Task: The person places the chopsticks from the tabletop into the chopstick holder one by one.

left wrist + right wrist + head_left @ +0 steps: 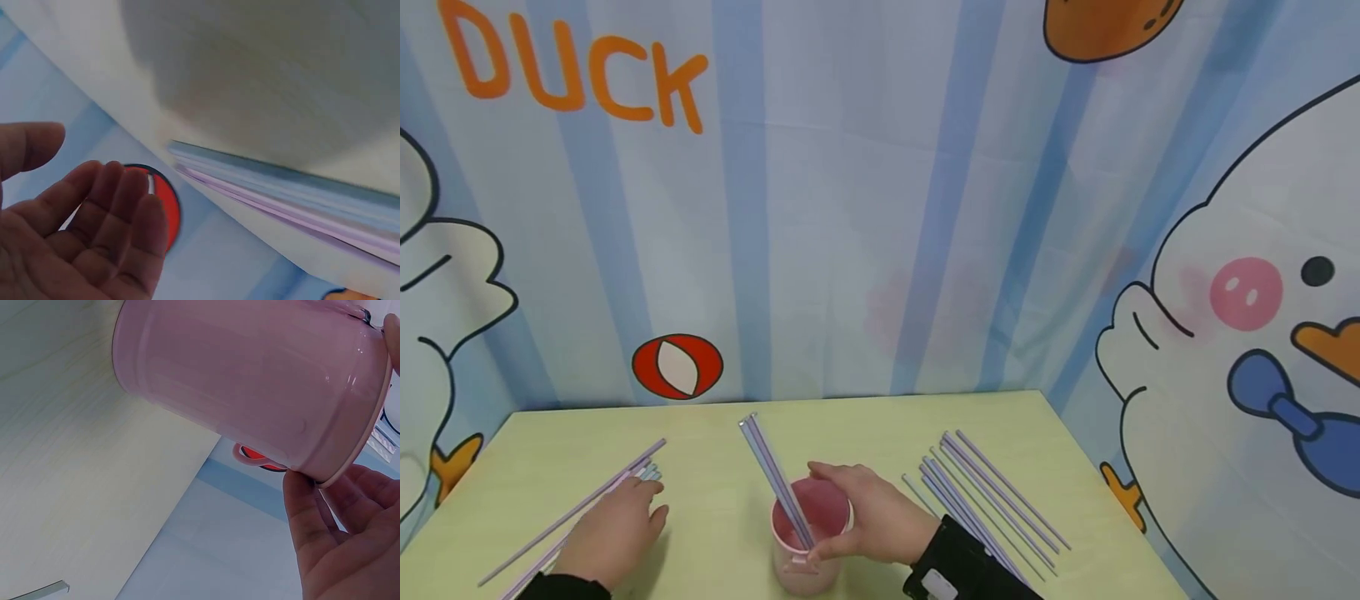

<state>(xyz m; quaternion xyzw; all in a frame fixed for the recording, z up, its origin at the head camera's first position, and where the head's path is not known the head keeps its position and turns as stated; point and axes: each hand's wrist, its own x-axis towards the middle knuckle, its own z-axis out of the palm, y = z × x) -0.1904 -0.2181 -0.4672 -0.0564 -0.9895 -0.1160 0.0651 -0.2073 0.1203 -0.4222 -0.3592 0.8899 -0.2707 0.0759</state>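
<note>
A pink cup (806, 569) with small side loops stands near the front middle of the table. Its rim is gripped by my right hand (880, 512), thumb on the near side and fingers on the far side; the right wrist view shows the fingertips at the cup rim (359, 447). Several thin lilac and silvery sticks (775, 475) lean inside the cup. At the left, my left hand (613, 529) hovers over a bundle of lilac and pale blue sticks (576, 510). In the left wrist view its loosely bent fingers (147, 244) are apart from the sticks (281, 187).
More lilac, silvery and greenish sticks (1000, 500) lie spread on the right side of the pale yellow table (865, 433), partly behind my right sleeve (962, 567). A blue striped curtain (850, 208) with duck drawings hangs along the table's back edge.
</note>
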